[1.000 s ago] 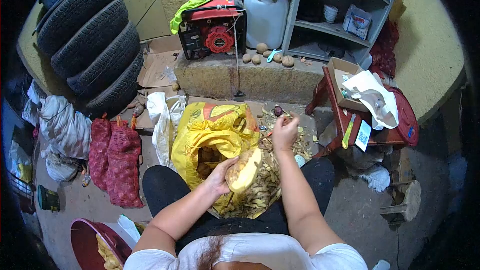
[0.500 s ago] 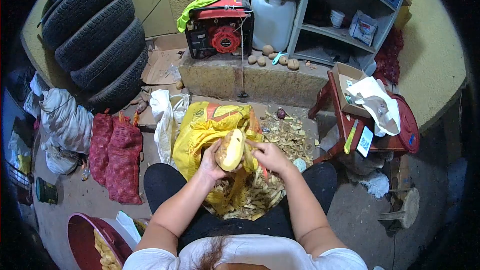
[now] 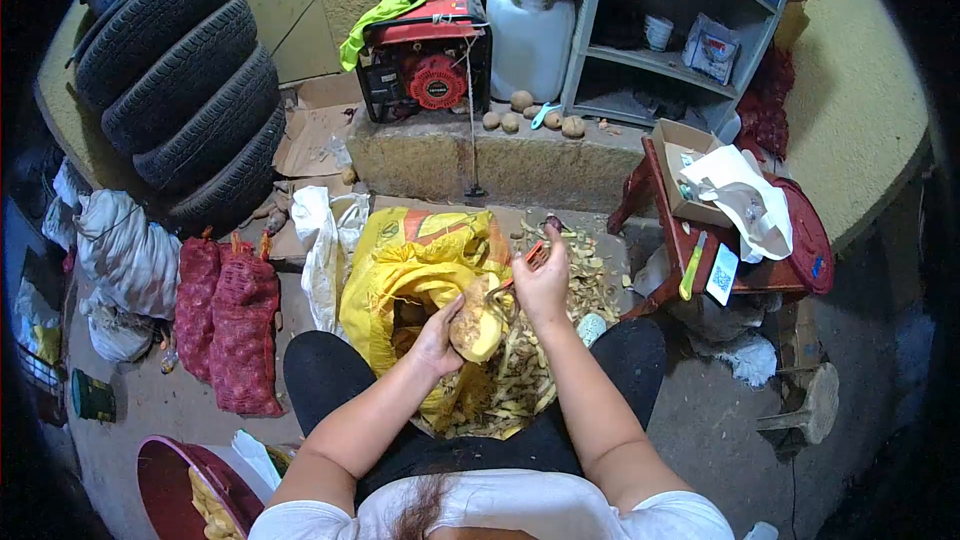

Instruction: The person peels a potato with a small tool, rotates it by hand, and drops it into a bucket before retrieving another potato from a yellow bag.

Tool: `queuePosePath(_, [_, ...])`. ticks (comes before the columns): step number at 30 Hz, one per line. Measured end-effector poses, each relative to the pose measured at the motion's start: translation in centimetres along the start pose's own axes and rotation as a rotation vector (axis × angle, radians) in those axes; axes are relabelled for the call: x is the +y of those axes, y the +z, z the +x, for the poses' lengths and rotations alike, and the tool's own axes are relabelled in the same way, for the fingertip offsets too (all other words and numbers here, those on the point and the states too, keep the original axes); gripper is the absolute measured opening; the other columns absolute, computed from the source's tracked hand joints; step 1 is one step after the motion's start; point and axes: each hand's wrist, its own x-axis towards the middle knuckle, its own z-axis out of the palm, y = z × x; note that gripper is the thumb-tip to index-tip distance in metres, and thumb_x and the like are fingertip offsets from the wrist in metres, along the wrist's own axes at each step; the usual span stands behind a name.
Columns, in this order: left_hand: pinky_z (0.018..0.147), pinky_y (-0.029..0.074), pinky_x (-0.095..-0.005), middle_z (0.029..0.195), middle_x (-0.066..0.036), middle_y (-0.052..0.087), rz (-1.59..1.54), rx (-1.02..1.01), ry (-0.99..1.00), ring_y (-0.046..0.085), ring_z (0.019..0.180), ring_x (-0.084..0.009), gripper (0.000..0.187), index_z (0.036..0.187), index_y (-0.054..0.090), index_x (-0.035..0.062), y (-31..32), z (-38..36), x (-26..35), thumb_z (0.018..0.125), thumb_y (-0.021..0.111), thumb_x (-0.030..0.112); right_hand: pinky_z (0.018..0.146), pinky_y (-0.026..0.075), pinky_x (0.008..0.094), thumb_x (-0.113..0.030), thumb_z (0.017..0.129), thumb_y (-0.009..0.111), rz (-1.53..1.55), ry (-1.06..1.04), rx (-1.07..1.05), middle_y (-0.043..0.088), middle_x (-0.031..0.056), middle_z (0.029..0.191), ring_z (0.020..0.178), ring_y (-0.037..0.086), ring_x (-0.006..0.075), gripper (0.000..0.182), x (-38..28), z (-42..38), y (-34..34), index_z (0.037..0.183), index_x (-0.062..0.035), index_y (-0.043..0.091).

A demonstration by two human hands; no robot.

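Note:
My left hand is closed around a partly peeled potato, whose pale yellow flesh shows on one side and brown skin on the other. In my right hand is an orange-handled peeler, its head at the potato's upper right. An open yellow sack stands just beyond my left hand, its inside mostly dark. Under both hands, peelings lie heaped between my knees and spread out to the right of the sack.
A maroon tub holds peeled potatoes at lower left. Red net sacks stand left. At right, a small table carries a box, a yellow knife and a phone-like card. Several potatoes lie on the ledge by the generator.
The potato has tilted and moved slightly lower in my left hand. My right hand has shifted up and right, and the orange peeler now shows clearly. The whole view has shifted slightly.

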Motion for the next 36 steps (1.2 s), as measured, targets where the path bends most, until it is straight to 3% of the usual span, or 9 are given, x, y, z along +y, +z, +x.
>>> queuePosePath(2, [0.087,0.043,-0.0453,0.111,-0.012,0.053,0.026,-0.008,-0.026,0.054,0.100,-0.0259,0.038,0.120,0.042,0.0056,-0.3,0.1,0.0,0.090,0.038,0.029,0.078,0.045,0.0373,-0.007,0.069,0.059,-0.198,-0.230,0.133,0.046,0.0210,0.106,0.091,0.052,0.0355,0.050,-0.4,-0.8,0.4,0.114,0.0042,0.041])
queuePosePath(11, [0.085,0.045,-0.0424,0.107,-0.013,0.056,0.041,0.022,-0.089,0.056,0.096,-0.0243,0.037,0.117,0.043,0.0026,-0.6,-0.2,-0.6,0.089,0.038,0.027,0.063,0.048,0.0358,-0.006,0.066,0.059,-0.232,-0.420,0.306,0.047,0.0172,0.092,0.075,0.054,0.0315,0.036,0.8,0.3,0.7,0.100,0.0014,0.048])
queuePosePath(19, [0.085,0.045,-0.0426,0.110,-0.013,0.055,0.047,-0.011,-0.036,0.056,0.098,-0.0253,0.040,0.118,0.043,0.0034,-0.8,-0.4,0.4,0.089,0.038,0.031,0.061,0.047,0.0329,-0.007,0.068,0.057,-0.296,-0.277,0.485,0.050,0.0134,0.091,0.072,0.055,0.0255,0.029,3.5,2.6,-0.3,0.096,-0.0016,0.050])
queuePosePath(22, [0.074,0.046,-0.0538,0.109,-0.015,0.055,0.005,-0.003,-0.037,0.056,0.093,-0.0348,0.044,0.120,0.043,0.0070,-1.7,0.2,0.9,0.088,0.036,0.036,0.046,0.039,0.0198,-0.003,0.074,0.047,0.701,0.443,-0.228,0.047,-0.0019,0.063,0.053,0.047,0.0061,0.018,1.8,2.0,-1.0,0.090,-0.0006,0.056])
queuePosePath(23, [0.074,0.046,-0.0538,0.109,-0.015,0.055,0.005,-0.003,-0.037,0.056,0.093,-0.0348,0.044,0.120,0.043,0.0070,-1.9,0.3,1.0,0.088,0.036,0.036,0.046,0.039,0.0198,-0.003,0.074,0.047,0.701,0.443,-0.228,0.047,-0.0019,0.063,0.053,0.047,0.0061,0.018,0.2,1.4,-2.0,0.090,-0.0006,0.056])
queuePosePath(25, [0.069,0.047,-0.0527,0.108,-0.015,0.055,-0.007,-0.059,-0.061,0.057,0.089,-0.0360,0.046,0.120,0.044,0.0094,-1.9,0.4,1.7,0.087,0.035,0.040,0.048,0.037,0.0167,-0.005,0.075,0.046,0.613,0.493,-0.985,0.051,-0.0005,0.068,0.052,0.042,0.0049,0.018,-1.3,0.3,-2.9,0.086,-0.0008,0.060])
queuePosePath(28, [0.066,0.047,-0.0504,0.109,-0.016,0.054,-0.036,-0.010,-0.044,0.056,0.087,-0.0378,0.048,0.122,0.043,0.0120,-2.0,0.1,2.8,0.086,0.035,0.042,0.058,0.044,0.0262,-0.015,0.071,0.052,-0.084,0.085,-0.864,0.059,0.0066,0.078,0.060,0.051,0.0108,0.027,-0.1,0.4,-2.5,0.092,0.0008,0.059])
queuePosePath(31, [0.069,0.046,-0.0518,0.112,-0.017,0.052,-0.049,-0.122,-0.071,0.054,0.090,-0.0400,0.048,0.123,0.042,0.0133,-2.4,0.0,3.5,0.086,0.034,0.042,0.074,0.046,0.0321,-0.026,0.071,0.055,-0.760,0.187,-0.627,0.060,0.0217,0.091,0.082,0.061,0.0250,0.047,-0.1,1.6,-3.3,0.110,-0.0005,0.055])
queuePosePath(36, [0.081,0.042,-0.0560,0.119,-0.017,0.048,-0.075,-0.151,-0.075,0.049,0.103,-0.0413,0.049,0.123,0.040,0.0058,-0.8,-0.7,3.1,0.086,0.038,0.037,0.069,0.047,0.0303,-0.017,0.073,0.057,0.077,0.362,-0.503,0.062,0.0142,0.087,0.077,0.059,0.0183,0.034,1.7,1.5,-2.2,0.101,0.0015,0.057])
